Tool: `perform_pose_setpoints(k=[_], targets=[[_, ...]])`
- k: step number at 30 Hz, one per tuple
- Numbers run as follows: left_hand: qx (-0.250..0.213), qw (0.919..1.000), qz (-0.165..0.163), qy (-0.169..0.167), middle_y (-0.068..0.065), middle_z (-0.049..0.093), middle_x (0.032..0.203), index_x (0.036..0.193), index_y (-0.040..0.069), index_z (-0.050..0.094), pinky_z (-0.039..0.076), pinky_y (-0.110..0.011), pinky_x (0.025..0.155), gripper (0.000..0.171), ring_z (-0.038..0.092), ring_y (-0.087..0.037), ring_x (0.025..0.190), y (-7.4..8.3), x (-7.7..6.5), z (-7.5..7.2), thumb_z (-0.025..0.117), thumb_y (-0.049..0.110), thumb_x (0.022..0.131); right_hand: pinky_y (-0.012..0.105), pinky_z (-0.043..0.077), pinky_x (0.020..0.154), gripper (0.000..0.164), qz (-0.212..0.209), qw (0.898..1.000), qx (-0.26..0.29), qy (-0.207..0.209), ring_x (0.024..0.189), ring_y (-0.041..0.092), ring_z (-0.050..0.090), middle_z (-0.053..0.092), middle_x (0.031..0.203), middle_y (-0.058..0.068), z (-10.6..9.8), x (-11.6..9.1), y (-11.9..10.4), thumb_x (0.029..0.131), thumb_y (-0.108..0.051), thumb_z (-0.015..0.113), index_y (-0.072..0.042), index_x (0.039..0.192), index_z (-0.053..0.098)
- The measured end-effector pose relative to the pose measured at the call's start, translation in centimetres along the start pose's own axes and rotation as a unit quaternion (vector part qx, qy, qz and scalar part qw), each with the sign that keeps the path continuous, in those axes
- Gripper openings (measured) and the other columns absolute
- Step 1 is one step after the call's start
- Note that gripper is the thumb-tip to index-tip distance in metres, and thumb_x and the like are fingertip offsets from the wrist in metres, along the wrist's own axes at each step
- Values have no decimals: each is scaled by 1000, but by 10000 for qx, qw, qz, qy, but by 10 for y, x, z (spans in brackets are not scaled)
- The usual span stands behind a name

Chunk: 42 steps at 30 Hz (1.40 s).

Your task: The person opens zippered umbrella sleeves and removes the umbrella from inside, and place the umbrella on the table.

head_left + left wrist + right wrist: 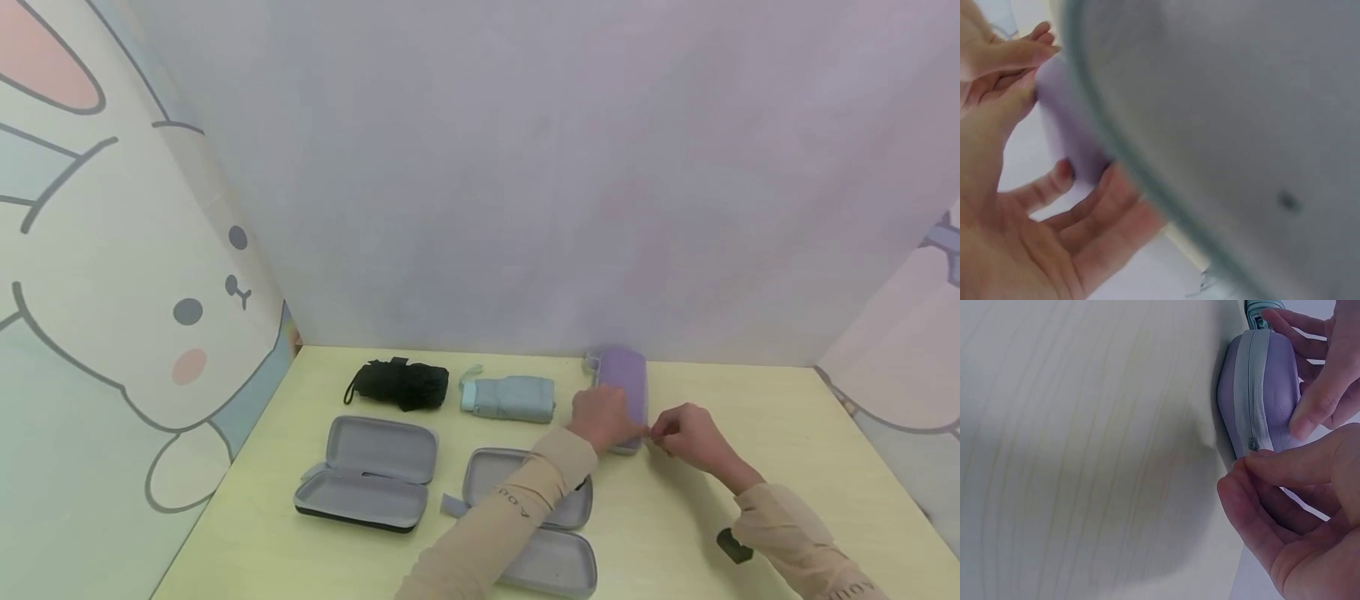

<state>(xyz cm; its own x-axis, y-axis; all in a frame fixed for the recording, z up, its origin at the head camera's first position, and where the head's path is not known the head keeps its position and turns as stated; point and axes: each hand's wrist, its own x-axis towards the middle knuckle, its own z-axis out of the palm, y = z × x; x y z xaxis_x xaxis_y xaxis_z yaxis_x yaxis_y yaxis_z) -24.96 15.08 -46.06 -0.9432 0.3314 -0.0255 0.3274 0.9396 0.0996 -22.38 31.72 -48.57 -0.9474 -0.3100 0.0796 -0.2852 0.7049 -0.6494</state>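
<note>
A purple zip case (pixel 628 375) with a grey zipper band (pixel 1258 381) lies closed near the back of the table. My left hand (pixel 604 417) grips it from above, thumb on the zipper side and the other fingers spread toward its far side. At the near corner, my right hand (pixel 693 437) pinches the zipper pull (pixel 1252 444) between thumb and forefinger. Along the band the zipper looks done up behind the pull. In the left wrist view, the grey lining of an open case (pixel 1241 125) blocks much of the scene.
Left of the purple case lie a folded light-blue umbrella (pixel 513 397) and a folded black umbrella (pixel 402 384). Two open grey-lined cases, one at the left (pixel 382 446) and one beneath my left forearm (pixel 558 562), lie nearer. A small dark object (pixel 733 546) sits by my right sleeve.
</note>
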Motion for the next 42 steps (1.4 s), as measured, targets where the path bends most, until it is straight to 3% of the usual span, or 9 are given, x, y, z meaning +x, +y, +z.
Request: perform_pose_setpoints(k=[3, 6, 11, 14, 21, 36, 42], targets=[[-13, 9995, 195, -256, 7, 60, 72, 77, 22, 63, 43, -30, 51, 32, 54, -9, 63, -4, 0, -8, 66, 55, 79, 25, 45, 45, 15, 41, 10000, -7, -32, 49, 6, 52, 63, 61, 2, -1, 0, 0, 69, 8, 60, -3, 71, 70], [128, 9968, 745, -244, 8, 61, 91, 90, 26, 64, 45, -30, 62, 16, 55, -10, 83, -9, 1, -12, 67, 40, 83, 25, 45, 45, 16, 59, 10000, -9, -22, 49, 7, 53, 64, 62, 2, -2, -1, -1, 69, 8, 61, -3, 72, 71], [455, 9771, 2079, -12, 7, 46, 131, 117, 40, 60, 44, -32, 87, 32, 40, -12, 119, -16, 2, -10, 65, 27, 88, 25, 45, 46, 15, 41, 10000, 39, 8, 50, 7, 53, 64, 62, 3, -2, -1, 0, 69, 9, 61, -2, 72, 70], [494, 9688, 2427, -84, 5, 39, 140, 121, 43, 60, 44, -30, 90, 35, 36, -13, 124, -18, 0, -6, 61, 23, 92, 25, 45, 46, 15, 20, 10000, 37, -23, 50, 6, 53, 63, 61, 2, -1, -1, 0, 69, 9, 61, -2, 72, 70], [495, 9716, 2313, 63, 2, 41, 139, 122, 43, 61, 46, -22, 85, 39, 38, -14, 121, -18, -3, -5, 58, 16, 94, 25, 46, 46, 16, 103, 9999, 13, -50, 50, 8, 54, 65, 65, 4, -2, -2, 0, 69, 9, 60, -2, 73, 71], [596, 9760, 2096, 71, 2, 41, 138, 122, 47, 59, 47, -22, 81, 42, 41, -14, 113, -16, 1, -6, 61, 18, 92, 25, 46, 47, 12, 171, 9997, 108, -149, 52, 8, 55, 66, 67, 3, -4, -9, 1, 72, 7, 64, -3, 74, 71], [765, 9760, 2038, 11, 2, 39, 140, 124, 49, 57, 45, -23, 87, 45, 39, -15, 118, -14, 1, -7, 66, 22, 89, 25, 46, 47, 10, 164, 9996, 96, -212, 51, 6, 53, 65, 65, 3, -3, -10, 5, 74, 5, 65, -3, 74, 70]])
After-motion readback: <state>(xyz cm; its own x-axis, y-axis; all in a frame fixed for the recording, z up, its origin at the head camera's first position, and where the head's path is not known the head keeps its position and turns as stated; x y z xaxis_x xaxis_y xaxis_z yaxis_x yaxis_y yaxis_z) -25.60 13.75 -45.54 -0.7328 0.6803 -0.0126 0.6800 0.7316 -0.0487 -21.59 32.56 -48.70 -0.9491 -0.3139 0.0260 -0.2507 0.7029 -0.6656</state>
